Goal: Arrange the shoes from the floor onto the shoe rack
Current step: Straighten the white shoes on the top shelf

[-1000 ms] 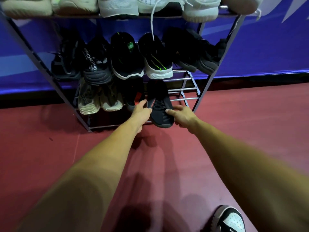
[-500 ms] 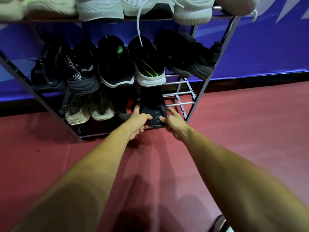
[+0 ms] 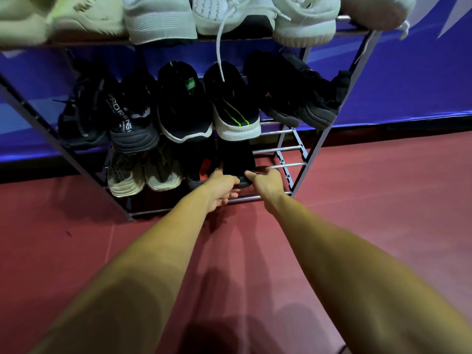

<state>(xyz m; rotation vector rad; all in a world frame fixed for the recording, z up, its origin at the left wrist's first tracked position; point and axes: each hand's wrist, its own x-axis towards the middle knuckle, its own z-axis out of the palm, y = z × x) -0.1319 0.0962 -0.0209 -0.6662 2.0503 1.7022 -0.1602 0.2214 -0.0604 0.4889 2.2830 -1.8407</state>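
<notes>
Item: one black shoe, all dark, heel end toward me. Location: lowest shelf of the shoe rack, between my fingers. My left hand and right hand grip its heel, fingers curled.

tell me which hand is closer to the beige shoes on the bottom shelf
Left. The left hand holds the left side of the black shoe, right of the beige shoes; the right hand holds its right side, farther away.
</notes>
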